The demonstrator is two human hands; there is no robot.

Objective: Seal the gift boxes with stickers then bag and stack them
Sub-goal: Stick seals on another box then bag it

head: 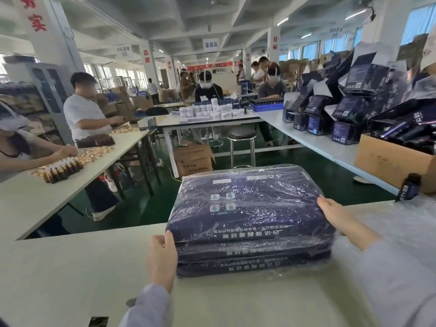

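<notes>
A stack of three dark blue gift boxes (247, 208), each in a clear plastic bag, lies on the pale table (70, 274) in front of me. My left hand (162, 258) grips the near left corner of the stack, thumb over the top box's edge. My right hand (342, 219) lies with straight fingers along the right side of the top box, fingertips at its upper edge. Crinkled clear bags (401, 223) spread on the table to the right of the stack.
A brown carton (387, 161) with dark packs and a small dark box (409, 186) stand at the right. Open dark boxes (349, 107) pile up on the long right table. People work at tables to the left and behind. A stool (241, 147) stands on the green floor.
</notes>
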